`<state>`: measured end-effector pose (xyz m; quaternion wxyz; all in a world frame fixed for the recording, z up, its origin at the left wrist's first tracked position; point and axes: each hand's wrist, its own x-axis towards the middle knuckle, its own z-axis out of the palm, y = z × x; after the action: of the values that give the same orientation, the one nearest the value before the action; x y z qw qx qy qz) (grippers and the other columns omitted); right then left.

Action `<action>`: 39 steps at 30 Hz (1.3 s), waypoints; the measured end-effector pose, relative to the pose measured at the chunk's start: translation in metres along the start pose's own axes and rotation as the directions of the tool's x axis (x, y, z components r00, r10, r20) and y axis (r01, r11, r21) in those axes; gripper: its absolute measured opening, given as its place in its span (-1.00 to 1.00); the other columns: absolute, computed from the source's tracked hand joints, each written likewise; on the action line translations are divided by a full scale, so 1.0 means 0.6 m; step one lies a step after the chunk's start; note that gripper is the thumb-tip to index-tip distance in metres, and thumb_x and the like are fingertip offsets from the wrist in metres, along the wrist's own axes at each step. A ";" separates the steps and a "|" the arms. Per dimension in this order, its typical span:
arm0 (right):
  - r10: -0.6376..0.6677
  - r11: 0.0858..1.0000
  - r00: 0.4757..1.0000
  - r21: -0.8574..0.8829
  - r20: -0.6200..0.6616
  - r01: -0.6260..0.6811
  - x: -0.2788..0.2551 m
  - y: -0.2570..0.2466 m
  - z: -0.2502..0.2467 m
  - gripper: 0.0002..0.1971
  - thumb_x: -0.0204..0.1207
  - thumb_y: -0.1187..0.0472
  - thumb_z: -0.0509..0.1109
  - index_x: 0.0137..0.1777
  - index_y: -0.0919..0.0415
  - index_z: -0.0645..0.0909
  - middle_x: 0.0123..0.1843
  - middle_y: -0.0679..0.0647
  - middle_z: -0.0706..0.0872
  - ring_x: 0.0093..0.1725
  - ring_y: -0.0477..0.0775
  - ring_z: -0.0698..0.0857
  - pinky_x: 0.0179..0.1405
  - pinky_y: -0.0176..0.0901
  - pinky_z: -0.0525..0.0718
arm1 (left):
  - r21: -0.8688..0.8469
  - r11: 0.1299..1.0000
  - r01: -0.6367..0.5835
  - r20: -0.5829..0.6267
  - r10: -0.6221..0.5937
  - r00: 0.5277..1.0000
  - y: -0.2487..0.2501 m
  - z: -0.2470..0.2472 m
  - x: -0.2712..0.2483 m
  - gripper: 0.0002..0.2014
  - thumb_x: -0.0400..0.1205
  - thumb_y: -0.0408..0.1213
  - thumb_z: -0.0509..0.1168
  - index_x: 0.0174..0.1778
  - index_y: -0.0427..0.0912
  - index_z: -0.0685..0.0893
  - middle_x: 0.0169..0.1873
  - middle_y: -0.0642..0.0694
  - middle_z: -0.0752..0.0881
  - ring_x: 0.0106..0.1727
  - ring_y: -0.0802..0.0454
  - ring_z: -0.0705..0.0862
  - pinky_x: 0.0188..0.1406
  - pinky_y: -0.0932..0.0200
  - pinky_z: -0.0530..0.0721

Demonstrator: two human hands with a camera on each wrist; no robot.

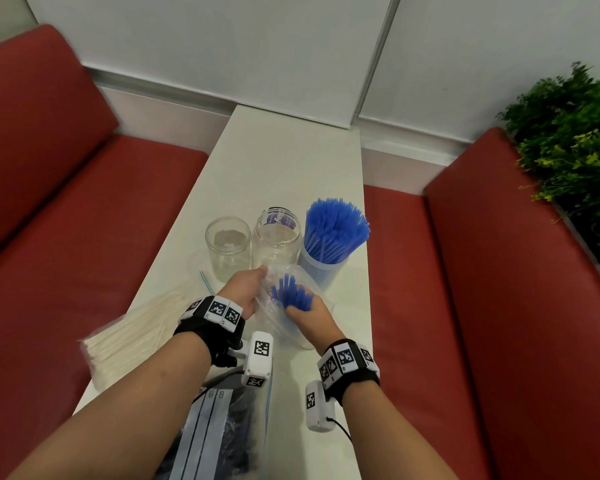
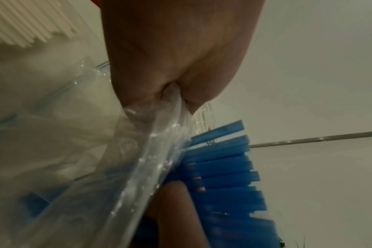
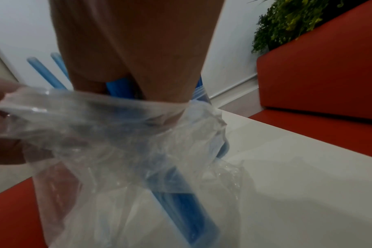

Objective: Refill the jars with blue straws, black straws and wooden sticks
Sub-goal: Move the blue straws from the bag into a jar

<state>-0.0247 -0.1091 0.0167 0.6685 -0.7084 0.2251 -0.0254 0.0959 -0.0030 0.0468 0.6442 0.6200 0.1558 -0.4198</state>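
My right hand (image 1: 305,311) grips a bundle of blue straws (image 1: 288,294) whose lower part sits inside a clear plastic bag (image 1: 281,323). My left hand (image 1: 248,289) pinches the bag's rim (image 2: 172,100). In the right wrist view the bundle of blue straws (image 3: 180,201) runs down through the bag (image 3: 117,134). Behind stand three jars: an empty one (image 1: 227,245) at left, an empty one (image 1: 276,239) in the middle, and one full of blue straws (image 1: 329,237) at right. Pale wooden sticks (image 1: 125,337) lie at the left; a bag of black straws (image 1: 229,434) lies near me.
The narrow white table (image 1: 284,161) runs away from me to the wall. Red bench cushions (image 1: 66,202) flank it on both sides. A green plant (image 1: 575,140) stands at the far right.
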 end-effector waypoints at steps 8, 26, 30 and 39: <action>0.014 1.000 1.000 -0.002 -0.009 -0.014 0.006 0.026 0.015 -0.63 0.55 0.45 0.41 0.32 0.17 0.65 0.07 -0.13 0.79 0.03 -0.33 0.76 0.03 -0.45 0.66 | 0.059 0.998 -0.034 0.028 0.032 0.999 -0.008 0.009 0.001 -0.67 0.84 -0.19 0.19 0.29 -0.38 0.67 0.07 -0.37 0.79 -0.05 -0.22 0.78 0.14 -0.12 0.74; -0.090 0.996 0.981 -0.045 -0.175 0.083 0.018 -0.108 -0.073 -0.73 0.70 0.18 0.36 -0.21 0.26 0.71 -0.18 0.15 0.85 -0.15 -0.03 0.78 -0.01 -0.30 0.71 | 0.199 0.979 -0.036 -0.029 0.042 0.999 -0.006 -0.011 -0.002 -0.62 0.83 -0.21 0.18 0.37 -0.45 0.65 -0.13 -0.30 0.78 -0.39 -0.11 0.60 -0.19 0.12 0.60; -0.272 0.962 0.928 -0.097 -0.253 0.256 0.057 -0.212 -0.120 -0.72 0.70 0.10 0.38 -0.18 0.27 0.68 -0.28 0.16 0.81 -0.24 0.00 0.76 -0.07 -0.24 0.73 | 0.147 0.989 -0.002 0.011 0.000 1.000 -0.009 -0.003 -0.015 -0.69 0.83 -0.24 0.21 0.31 -0.46 0.60 -0.11 -0.45 0.75 -0.42 -0.05 0.53 -0.41 0.15 0.53; -0.358 0.932 0.863 -0.091 -0.356 0.350 0.117 -0.249 -0.141 -0.80 0.60 0.06 0.52 -0.10 0.18 0.66 -0.34 0.02 0.74 -0.30 -0.07 0.70 -0.17 -0.34 0.67 | 0.089 0.995 0.043 0.028 -0.046 0.999 -0.002 -0.002 -0.016 -0.74 0.85 -0.27 0.19 0.25 -0.43 0.56 -0.28 -0.28 0.62 -0.38 -0.03 0.43 -0.38 0.16 0.44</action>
<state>0.0526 -0.2122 0.1498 0.5904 -0.7279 0.2123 -0.2766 0.0898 0.0014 0.0526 0.6089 0.6379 0.1412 -0.4499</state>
